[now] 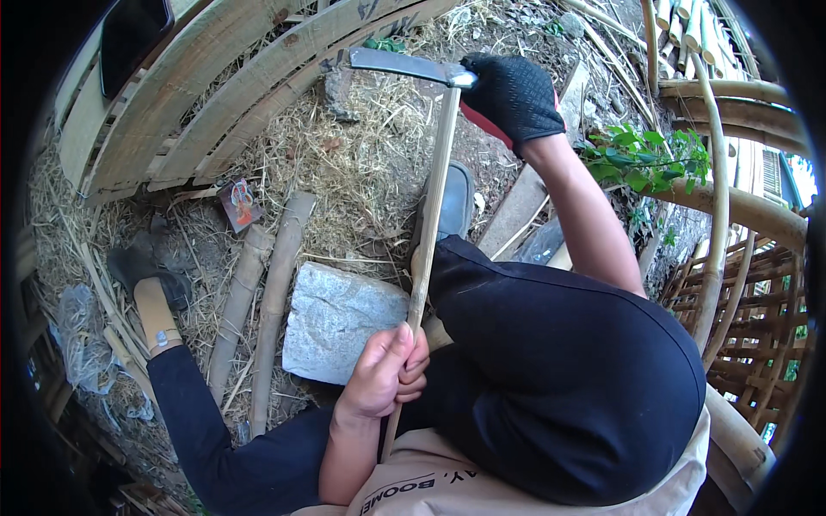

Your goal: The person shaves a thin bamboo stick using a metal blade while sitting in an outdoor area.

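My left hand (385, 374), bare, is closed around the lower part of a long, thin bamboo strip (437, 193). The strip slants up and away from my lap, its lower end close against my shirt. At its far end, a knife (397, 65) with a broad, dark blade lies across the strip, pointing left. My right hand (514, 99), in a black textured glove with red on the palm side, is wrapped around the knife's handle, which the fingers mostly hide. Where blade and strip meet there is a bright glare, so I cannot tell how deep the edge sits.
A pale stone block (344, 322) lies left of the strip, beside two bamboo poles (274, 314). A slatted wooden panel (232, 99) with a dark phone (133, 39) stands far left. Straw covers the ground; a leafy plant (641, 159) and bamboo framework (714, 198) are at right.
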`<move>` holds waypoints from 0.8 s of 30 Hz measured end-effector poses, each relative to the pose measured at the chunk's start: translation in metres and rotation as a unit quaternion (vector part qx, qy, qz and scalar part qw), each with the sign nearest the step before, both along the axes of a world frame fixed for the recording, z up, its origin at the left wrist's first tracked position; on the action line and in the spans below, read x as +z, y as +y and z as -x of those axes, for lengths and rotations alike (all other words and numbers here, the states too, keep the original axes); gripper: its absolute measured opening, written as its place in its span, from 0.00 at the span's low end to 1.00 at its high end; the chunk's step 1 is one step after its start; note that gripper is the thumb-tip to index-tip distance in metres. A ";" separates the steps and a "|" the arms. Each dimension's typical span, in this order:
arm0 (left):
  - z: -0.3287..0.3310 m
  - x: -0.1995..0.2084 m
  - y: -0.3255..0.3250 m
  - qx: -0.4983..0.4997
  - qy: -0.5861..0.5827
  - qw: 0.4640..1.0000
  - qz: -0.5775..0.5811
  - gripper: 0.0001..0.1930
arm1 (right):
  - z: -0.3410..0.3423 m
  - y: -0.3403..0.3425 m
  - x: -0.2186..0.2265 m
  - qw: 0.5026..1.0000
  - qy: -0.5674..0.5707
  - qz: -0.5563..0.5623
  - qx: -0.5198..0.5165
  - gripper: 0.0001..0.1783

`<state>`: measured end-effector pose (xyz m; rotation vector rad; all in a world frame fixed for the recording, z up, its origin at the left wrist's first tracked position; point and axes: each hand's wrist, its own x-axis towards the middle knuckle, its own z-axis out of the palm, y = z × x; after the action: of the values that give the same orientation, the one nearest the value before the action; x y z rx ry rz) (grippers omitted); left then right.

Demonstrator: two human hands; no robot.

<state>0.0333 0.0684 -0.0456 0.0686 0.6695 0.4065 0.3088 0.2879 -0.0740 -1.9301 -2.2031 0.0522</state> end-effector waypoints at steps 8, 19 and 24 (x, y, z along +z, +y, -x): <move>0.021 -0.016 0.011 0.045 -0.075 0.996 0.019 0.24 | -0.015 -0.031 0.006 0.987 0.111 0.092 -0.069 0.14; 0.008 -0.003 0.011 0.024 0.071 0.997 -0.029 0.25 | 0.034 -0.071 0.003 0.973 0.104 0.173 0.116 0.11; 0.008 0.000 0.009 0.036 0.104 0.994 -0.027 0.25 | 0.036 -0.060 -0.005 0.973 0.059 0.174 0.142 0.09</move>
<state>0.0250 0.0775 -0.0458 0.1400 0.8692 0.4915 0.2730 0.2275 -0.0791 -1.6914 -2.4988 0.6193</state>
